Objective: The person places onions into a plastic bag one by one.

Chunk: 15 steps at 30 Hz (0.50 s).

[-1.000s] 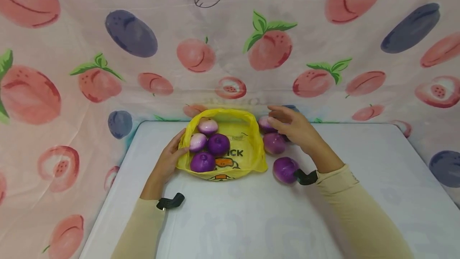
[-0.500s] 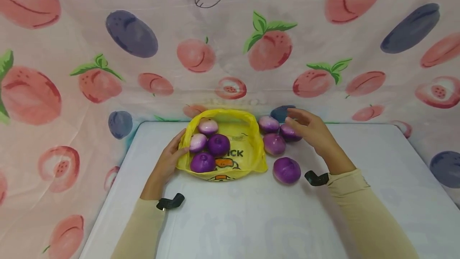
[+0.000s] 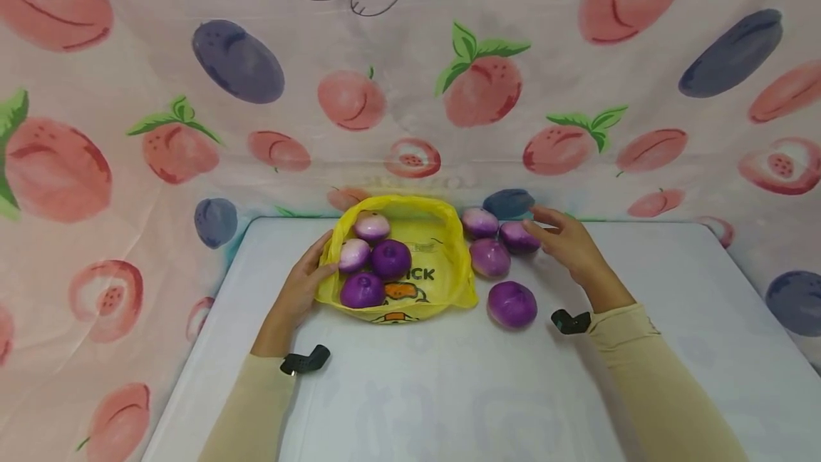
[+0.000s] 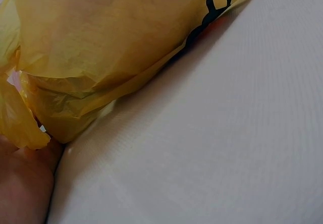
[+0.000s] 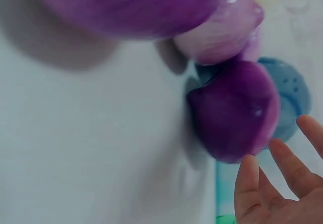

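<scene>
My left hand (image 3: 301, 284) grips the left side of a yellow plastic bag (image 3: 465, 262), thumb over the rim and fingers behind it. The bag lies with its mouth spread, and several purple onions (image 3: 390, 259) sit in its left half. Dim in the left wrist view, part of that hand (image 4: 25, 183) shows under the bag's folded edge (image 4: 101, 72). My right hand (image 3: 567, 244) holds nothing, its fingers spread right beside the rear right onion (image 3: 519, 237). From the right wrist, the thumb tip overlaps the lower edge of this onion (image 5: 234, 113).
Right of the bag, two more onions touch one another, a pale one (image 3: 479, 222) behind a pinkish one (image 3: 490, 258). A separate purple onion (image 3: 512, 304) lies nearer the front. A fruit-print cloth (image 3: 410, 113) hangs along the back edge of the white table (image 3: 410, 391).
My right hand has drawn back to the right from over the onions, uncovering the rear ones. It now sits slightly lower. The left hand and the bag have stayed in place.
</scene>
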Each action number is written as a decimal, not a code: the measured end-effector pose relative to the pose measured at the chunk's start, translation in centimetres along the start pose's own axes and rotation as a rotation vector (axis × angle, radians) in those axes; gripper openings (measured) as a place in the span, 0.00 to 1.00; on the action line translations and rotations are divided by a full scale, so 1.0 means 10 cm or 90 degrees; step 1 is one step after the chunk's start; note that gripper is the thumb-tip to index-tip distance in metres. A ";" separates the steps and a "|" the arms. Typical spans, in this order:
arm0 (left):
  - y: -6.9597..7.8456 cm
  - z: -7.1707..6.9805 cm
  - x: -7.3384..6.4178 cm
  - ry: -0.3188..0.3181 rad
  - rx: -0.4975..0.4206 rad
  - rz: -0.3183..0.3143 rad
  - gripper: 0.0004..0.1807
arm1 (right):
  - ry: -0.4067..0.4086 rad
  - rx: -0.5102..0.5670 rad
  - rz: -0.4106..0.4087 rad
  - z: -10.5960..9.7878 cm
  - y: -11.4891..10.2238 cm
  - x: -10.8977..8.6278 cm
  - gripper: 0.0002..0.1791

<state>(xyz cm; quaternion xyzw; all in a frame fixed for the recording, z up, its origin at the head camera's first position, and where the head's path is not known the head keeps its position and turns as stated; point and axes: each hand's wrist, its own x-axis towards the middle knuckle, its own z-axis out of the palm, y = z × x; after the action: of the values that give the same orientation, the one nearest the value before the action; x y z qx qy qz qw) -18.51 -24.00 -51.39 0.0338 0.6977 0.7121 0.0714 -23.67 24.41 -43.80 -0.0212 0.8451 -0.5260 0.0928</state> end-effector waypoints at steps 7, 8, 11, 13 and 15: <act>0.01 -0.01 0.00 0.003 0.010 0.003 0.35 | -0.004 0.015 0.038 0.04 0.19 0.11 0.43; 0.01 -0.01 0.00 0.004 0.011 0.002 0.35 | -0.004 0.016 0.043 0.05 0.22 0.12 0.43; 0.01 -0.01 0.00 0.005 0.006 -0.003 0.35 | -0.005 0.022 0.051 0.08 0.28 0.15 0.43; 0.01 0.00 0.00 0.004 0.001 -0.005 0.35 | -0.008 0.031 0.053 0.10 0.30 0.15 0.43; 0.02 0.01 0.00 0.002 -0.007 -0.004 0.35 | -0.008 0.037 0.055 0.10 0.31 0.16 0.42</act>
<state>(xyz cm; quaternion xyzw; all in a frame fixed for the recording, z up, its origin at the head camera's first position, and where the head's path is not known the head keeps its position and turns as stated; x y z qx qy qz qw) -18.50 -23.94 -51.20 0.0303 0.6937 0.7160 0.0729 -24.86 24.72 -47.24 0.0149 0.8288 -0.5460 0.1214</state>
